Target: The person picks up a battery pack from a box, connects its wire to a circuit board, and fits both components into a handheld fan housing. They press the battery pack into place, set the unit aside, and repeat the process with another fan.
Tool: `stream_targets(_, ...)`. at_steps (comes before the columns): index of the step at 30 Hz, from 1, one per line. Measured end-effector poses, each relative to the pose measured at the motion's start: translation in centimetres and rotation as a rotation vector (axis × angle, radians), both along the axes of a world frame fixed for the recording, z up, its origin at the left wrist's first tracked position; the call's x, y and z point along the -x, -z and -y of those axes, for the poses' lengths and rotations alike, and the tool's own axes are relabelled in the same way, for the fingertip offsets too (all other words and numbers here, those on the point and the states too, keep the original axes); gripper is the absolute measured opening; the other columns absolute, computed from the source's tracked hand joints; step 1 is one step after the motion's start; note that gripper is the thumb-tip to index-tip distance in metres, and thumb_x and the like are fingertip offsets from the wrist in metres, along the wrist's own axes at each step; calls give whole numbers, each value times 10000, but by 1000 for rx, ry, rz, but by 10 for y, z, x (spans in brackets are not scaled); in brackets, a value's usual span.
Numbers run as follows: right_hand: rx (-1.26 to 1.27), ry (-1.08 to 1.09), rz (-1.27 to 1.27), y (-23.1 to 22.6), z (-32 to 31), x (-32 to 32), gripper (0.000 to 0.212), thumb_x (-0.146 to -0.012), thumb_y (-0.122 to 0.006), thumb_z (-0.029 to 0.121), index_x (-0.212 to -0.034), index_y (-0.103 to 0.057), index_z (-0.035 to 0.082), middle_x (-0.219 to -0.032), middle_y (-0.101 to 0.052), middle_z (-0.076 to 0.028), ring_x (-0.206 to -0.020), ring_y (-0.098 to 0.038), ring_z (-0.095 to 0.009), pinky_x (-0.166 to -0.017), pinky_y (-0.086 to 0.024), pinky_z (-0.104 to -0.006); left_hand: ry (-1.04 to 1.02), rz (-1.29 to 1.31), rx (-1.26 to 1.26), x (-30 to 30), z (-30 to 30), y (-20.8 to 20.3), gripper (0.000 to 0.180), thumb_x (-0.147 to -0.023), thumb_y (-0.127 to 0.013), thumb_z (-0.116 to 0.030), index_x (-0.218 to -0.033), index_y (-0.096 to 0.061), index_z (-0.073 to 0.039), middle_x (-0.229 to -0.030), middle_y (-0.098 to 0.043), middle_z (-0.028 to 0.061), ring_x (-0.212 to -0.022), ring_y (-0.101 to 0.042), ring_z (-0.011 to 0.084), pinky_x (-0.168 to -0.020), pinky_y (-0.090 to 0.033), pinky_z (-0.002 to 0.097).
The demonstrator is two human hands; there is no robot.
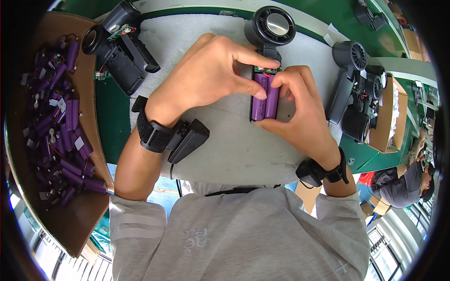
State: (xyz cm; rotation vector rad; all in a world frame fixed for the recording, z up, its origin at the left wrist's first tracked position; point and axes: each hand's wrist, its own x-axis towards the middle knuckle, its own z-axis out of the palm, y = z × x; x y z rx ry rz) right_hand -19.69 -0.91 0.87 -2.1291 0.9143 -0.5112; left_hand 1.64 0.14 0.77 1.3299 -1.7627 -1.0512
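Over padding (225, 136), purple batteries (270, 100); left hand (211, 70), right hand (302, 98), touching them

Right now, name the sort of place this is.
Likely an electronics assembly workshop: a cardboard box of purple battery cells, black fan units, some opened, and a green workbench.

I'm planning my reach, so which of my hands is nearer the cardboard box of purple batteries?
Left. Your left hand is over the mat, between the box and your right hand, which is farther right, at the purple battery pair.
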Motion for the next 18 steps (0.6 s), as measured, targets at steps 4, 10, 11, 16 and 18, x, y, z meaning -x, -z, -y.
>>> stream_targets(4, 70, -25, 96, -1, 3, 2, 706, -521, -866, 36, -1157, -563, 87, -1135, -461, -104, -904, -540, -227, -709, -449, -312, 15, -7, 37, 0, 0, -2, 417, -625, -838, -140, -1032, -748, -126, -807, -703, 119, -584, -587, 252, -589, -472, 323)
stream_targets(10, 138, -105, 18, 1, 1, 7, 756, -549, -876, 54, -1242, -575, 57, -1172, -450, -103, -984, -559, -247, -795, -497, -345, 23, -6, 25, -2, -3, 0, 434, -631, -840, -118, -1054, -742, -124, -805, -703, 104, -598, -607, 206, -602, -488, 306)
stream_targets(11, 150, -120, 15, 0, -1, 8, 753, -557, -877, 55, -1248, -577, 47, -1182, -447, -105, -998, -565, -252, -815, -508, -354, 35, -24, 19, -1, -5, 0, 446, -639, -843, -104, -1071, -738, -123, -781, -696, 81, -592, -584, 163, -592, -482, 285)
stream_targets(16, 153, -89, -29, -5, -9, 6, 719, -595, -872, 68, -1250, -582, 19, -1214, -438, -109, -1020, -580, -270, -860, -524, -370, 44, -57, -49, -2, -1, -2, 435, -636, -827, -115, -1061, -740, -131, -857, -720, 131, -643, -657, 245, -655, -523, 328)
stream_targets(18, 242, -102, -84, -4, -10, 8, 720, -616, -867, 85, -1267, -568, 12, -1247, -442, -116, -1023, -586, -273, -850, -532, -365, 49, -45, -23, -1, 0, -3, 431, -638, -825, -113, -1060, -739, -127, -867, -720, 131, -656, -658, 247, -656, -523, 333)
